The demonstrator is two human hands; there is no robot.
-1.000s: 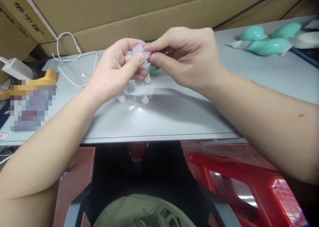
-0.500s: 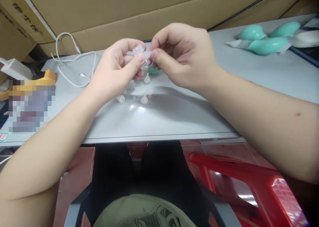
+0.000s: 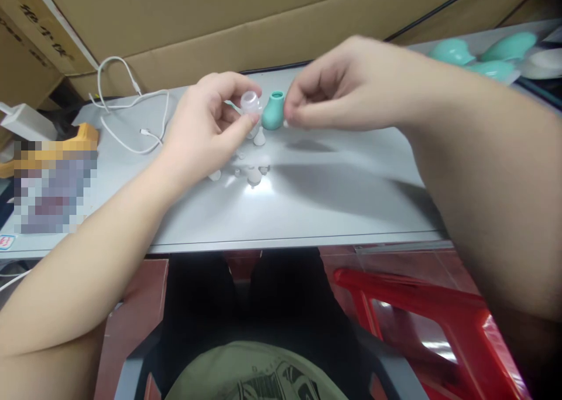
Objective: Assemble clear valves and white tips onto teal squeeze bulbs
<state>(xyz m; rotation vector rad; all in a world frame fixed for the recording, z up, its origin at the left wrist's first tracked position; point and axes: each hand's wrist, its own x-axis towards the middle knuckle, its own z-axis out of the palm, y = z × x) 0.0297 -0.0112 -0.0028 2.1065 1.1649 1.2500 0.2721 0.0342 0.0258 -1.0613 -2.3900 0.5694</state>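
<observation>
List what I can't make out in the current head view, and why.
All in the head view:
- White piece: mostly hidden by the right-hand grip; its shape is unclear.
- Clear round-mouthed container: side partly covered by the left-hand grip.
- Small clear parts on the table: too small to identify.
- Flat item at left: details lost to pixelation.
- White object, far right: cut off by the picture's edge.

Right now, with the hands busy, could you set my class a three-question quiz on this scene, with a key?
1. Which hand holds the clear piece?
2. True or false: the lone teal bulb lies on its side.
3. Fill in the blank: the stool at lower right is coloured ____.

Key:
1. The left hand.
2. False: the bulb stands upright, mouth up.
3. Red.
</observation>
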